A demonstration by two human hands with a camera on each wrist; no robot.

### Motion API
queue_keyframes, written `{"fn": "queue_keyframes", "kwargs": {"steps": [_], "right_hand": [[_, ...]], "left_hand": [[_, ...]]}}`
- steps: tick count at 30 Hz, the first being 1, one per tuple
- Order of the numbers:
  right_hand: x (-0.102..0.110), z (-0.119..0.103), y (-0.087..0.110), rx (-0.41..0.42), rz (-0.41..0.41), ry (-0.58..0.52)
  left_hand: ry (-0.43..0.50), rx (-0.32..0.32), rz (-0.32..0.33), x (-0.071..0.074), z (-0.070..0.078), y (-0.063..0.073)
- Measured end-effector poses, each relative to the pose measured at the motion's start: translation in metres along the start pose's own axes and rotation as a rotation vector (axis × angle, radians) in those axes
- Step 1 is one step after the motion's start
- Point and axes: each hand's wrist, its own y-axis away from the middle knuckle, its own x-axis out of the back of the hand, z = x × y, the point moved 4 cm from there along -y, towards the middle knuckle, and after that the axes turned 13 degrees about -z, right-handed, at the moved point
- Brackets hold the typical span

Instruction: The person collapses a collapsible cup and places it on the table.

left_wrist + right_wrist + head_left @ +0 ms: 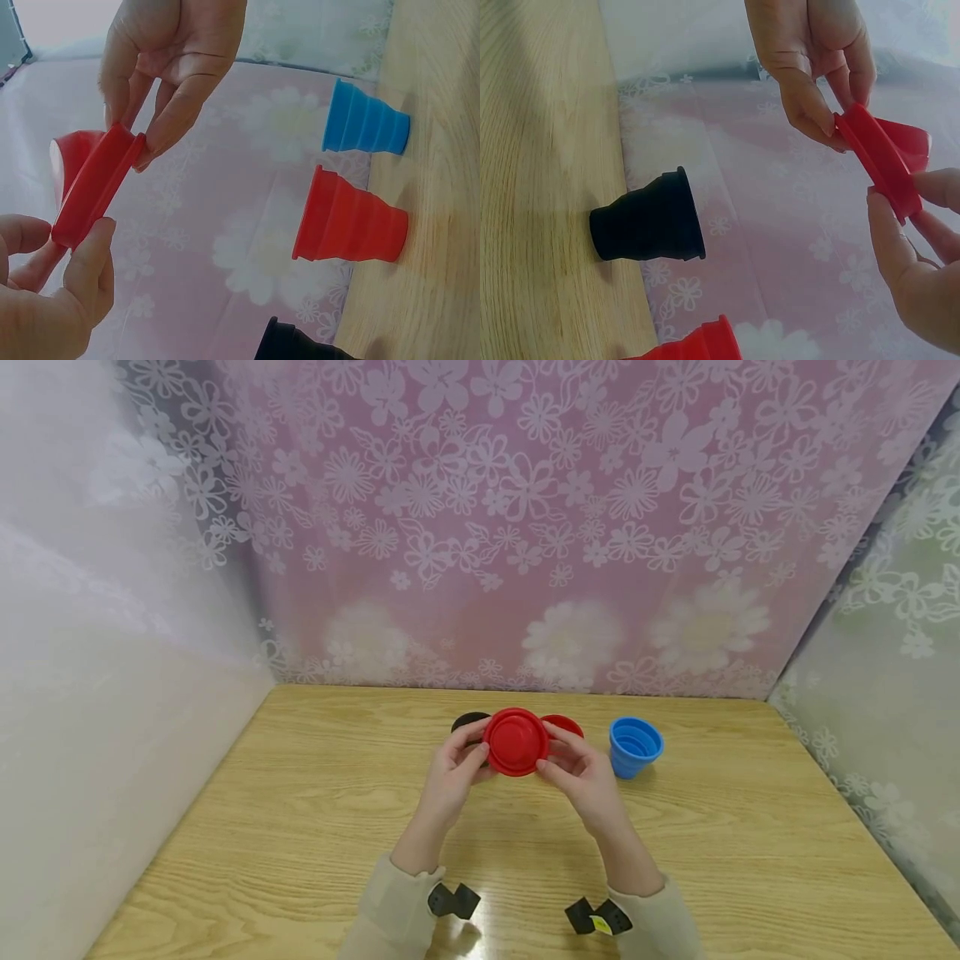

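A red collapsible cup [516, 742] is raised above the table between both hands. In the left wrist view the cup [97, 184] appears mostly flattened, with a rounded part bulging out on its far side. My left hand [448, 779] pinches the rim at its left edge between thumb and fingers. On the opposite edge, my right hand [592, 782] pinches it likewise. Behind the hands stand a black cup [649, 217] and a second red cup [352, 215], both extended and upright. A blue cup [635, 746], also extended, stands to the right of the right hand.
The three standing cups form a row on the wooden table [315, 827]. A pink flowered curtain [525, 527] hangs at the table's back edge, with pale flowered sheets on the left and right. Small black devices [453, 902] are worn on both wrists.
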Motion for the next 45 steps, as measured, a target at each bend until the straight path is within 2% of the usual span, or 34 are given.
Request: {"fn": "queue_keyframes", "kwargs": {"steps": [3,12,19,27,36,45], "right_hand": [[0.0017,0.0001,0.0011,0.007,0.06,-0.01],[0.0058,-0.0009,0.0028,0.067,0.168,-0.058],[0.0068,-0.002,0.0038,0.042,0.238,-0.061],[0.007,-0.002,0.0037,0.053,0.249,-0.081],[0.0049,-0.0029,0.004,0.087,0.215,-0.1],[0.0032,-0.0014,0.0026,0.093,0.199,-0.099]], "left_hand": [[0.008,-0.014,0.021,0.0013,0.0014,0.0007],[0.028,-0.017,0.086,0.0048,0.002,0.0011],[0.046,-0.026,0.079,0.0055,0.0002,0.0007],[0.038,-0.015,0.068,0.0045,0.0,0.0007],[0.016,-0.035,-0.016,0.0002,-0.0006,-0.0003],[0.01,-0.054,-0.024,-0.0007,-0.0008,-0.0005]]}}
